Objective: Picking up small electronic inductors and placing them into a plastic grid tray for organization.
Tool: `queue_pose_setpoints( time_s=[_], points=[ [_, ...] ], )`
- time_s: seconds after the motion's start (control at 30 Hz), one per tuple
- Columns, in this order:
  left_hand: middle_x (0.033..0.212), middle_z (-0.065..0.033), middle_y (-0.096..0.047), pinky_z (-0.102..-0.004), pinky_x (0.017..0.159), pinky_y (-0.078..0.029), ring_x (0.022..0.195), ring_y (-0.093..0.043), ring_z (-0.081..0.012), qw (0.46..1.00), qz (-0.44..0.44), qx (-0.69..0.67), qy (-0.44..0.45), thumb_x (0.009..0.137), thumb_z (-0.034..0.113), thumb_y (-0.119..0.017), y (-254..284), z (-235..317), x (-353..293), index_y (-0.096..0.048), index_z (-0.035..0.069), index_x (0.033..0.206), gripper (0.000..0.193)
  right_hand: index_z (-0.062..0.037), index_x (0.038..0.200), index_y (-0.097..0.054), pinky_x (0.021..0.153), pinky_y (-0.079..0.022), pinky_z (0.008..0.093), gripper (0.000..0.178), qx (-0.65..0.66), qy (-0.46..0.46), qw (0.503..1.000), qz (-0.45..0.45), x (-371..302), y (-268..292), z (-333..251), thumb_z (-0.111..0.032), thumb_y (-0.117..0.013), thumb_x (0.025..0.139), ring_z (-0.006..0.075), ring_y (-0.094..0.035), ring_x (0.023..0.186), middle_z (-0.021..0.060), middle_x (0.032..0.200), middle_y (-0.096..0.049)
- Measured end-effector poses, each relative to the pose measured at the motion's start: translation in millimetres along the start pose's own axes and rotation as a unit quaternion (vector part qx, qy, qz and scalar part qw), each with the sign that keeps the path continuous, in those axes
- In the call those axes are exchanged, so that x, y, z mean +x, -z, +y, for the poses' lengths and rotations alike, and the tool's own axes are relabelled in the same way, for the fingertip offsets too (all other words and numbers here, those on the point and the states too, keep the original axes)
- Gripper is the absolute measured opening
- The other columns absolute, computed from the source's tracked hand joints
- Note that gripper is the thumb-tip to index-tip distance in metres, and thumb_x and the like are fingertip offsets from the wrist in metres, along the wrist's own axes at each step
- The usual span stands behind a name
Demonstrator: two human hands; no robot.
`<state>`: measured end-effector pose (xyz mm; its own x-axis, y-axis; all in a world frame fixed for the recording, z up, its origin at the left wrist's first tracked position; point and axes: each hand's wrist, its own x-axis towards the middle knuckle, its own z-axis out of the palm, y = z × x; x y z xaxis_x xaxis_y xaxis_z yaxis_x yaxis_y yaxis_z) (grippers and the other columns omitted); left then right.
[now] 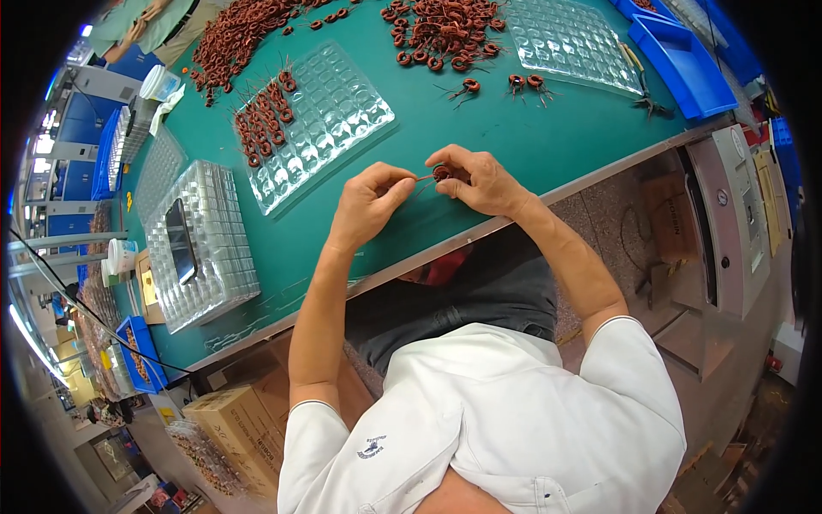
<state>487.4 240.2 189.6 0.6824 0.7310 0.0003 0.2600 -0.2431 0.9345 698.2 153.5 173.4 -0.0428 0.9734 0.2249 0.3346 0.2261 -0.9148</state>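
Observation:
Over the near part of the green table, my right hand pinches a reddish-brown toroidal coil between thumb and fingers. My left hand is closed on one of the coil's wire leads, just left of the ring. Beyond my left hand lies a clear plastic blister tray, its left part filled with rows of similar coils. A loose coil with spread leads and a pair of coils rest farther off, past my right hand.
Heaps of coils cover the far side of the green table. Stacked clear trays carry a phone at left. At right are another blister tray, pliers and a blue bin. A person stands at far left.

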Motion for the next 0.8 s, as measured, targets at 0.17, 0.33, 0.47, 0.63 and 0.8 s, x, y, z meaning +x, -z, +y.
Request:
queue_pose_setpoints(
  time_s=[0.17,0.33,0.47,0.63,0.8],
  points=[
    [0.078,-0.0056,-0.066,-0.0256,0.066,-0.050,0.071,-0.061,-0.0116,0.989,-0.113,0.094,-0.005,0.094,0.014,-0.060,1.4,21.6,8.0,-0.067,-0.002,0.101,0.018,-0.0021,0.110,-0.060,0.075,-0.053,0.0269,0.026,0.010,0.015,0.999,-0.033,-2.1,0.6,4.2,-0.004,-0.067,0.085,0.0126,-0.064,0.081,0.0070,0.089,-0.067],
    [0.075,-0.0061,-0.067,-0.0282,0.066,-0.053,0.068,-0.063,-0.0136,0.989,-0.136,0.051,0.005,0.092,0.007,-0.059,-3.4,13.7,9.7,-0.067,0.000,0.102,0.015,-0.0023,0.108,-0.062,0.073,-0.053,0.0272,0.024,0.022,0.038,0.999,-0.020,-1.2,-0.1,3.2,-0.003,-0.066,0.085,0.0138,-0.065,0.079,0.0073,0.089,-0.069],
    [0.075,-0.0073,-0.067,-0.0303,0.066,-0.053,0.070,-0.066,-0.0189,0.969,-0.111,0.174,-0.137,0.081,-0.004,-0.058,-4.5,9.7,10.9,-0.067,0.004,0.101,0.024,-0.0027,0.105,-0.063,0.067,-0.053,0.0263,0.021,-0.014,0.052,0.999,-0.007,-2.0,2.3,-2.1,-0.002,-0.065,0.084,0.0120,-0.063,0.071,0.0060,0.084,-0.068],
    [0.073,-0.0067,-0.065,-0.0330,0.064,-0.053,0.069,-0.066,-0.0237,0.928,-0.088,0.261,-0.249,0.071,-0.009,-0.055,-5.4,8.6,11.2,-0.066,0.007,0.098,0.033,-0.0029,0.104,-0.063,0.057,-0.049,0.0246,0.020,0.004,0.033,0.999,-0.012,-2.2,2.6,-3.3,0.000,-0.063,0.084,0.0085,-0.057,0.059,0.0042,0.078,-0.066],
    [0.073,-0.0054,-0.065,-0.0317,0.062,-0.052,0.067,-0.065,-0.0203,0.947,-0.073,0.222,-0.220,0.079,-0.005,-0.057,-14.3,4.5,5.2,-0.065,0.005,0.101,0.026,-0.0030,0.105,-0.063,0.055,-0.050,0.0243,0.020,0.020,-0.006,1.000,-0.007,-4.6,0.4,-1.5,-0.002,-0.063,0.085,0.0082,-0.057,0.059,0.0037,0.078,-0.066]
  ],
)
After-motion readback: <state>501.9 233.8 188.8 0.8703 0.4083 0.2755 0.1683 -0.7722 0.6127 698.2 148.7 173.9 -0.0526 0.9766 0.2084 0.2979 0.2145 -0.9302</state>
